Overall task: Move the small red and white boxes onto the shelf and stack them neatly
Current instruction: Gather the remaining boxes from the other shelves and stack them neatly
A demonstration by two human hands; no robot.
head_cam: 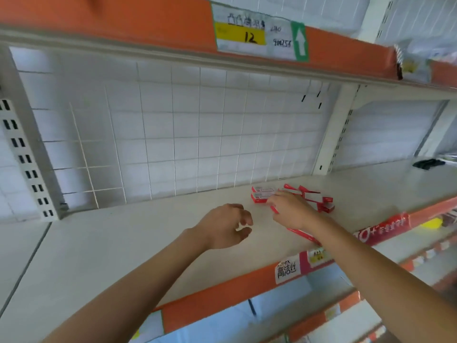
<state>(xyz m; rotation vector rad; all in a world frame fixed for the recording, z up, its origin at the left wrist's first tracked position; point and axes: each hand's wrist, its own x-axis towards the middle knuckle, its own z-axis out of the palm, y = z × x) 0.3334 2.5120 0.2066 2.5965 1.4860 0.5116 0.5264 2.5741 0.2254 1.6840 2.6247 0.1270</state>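
head view: right hand (290, 208) pinches a red box (274, 208) just right of the small stack (261, 194); left hand (228, 225) hovers loose-fingered, holding nothing.

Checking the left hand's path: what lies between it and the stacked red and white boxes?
Head view: only bare shelf between the left hand and the stacked boxes.

matt painted metal shelf (123, 243), white wire grid (173, 134), cardboard boxes (262, 194)
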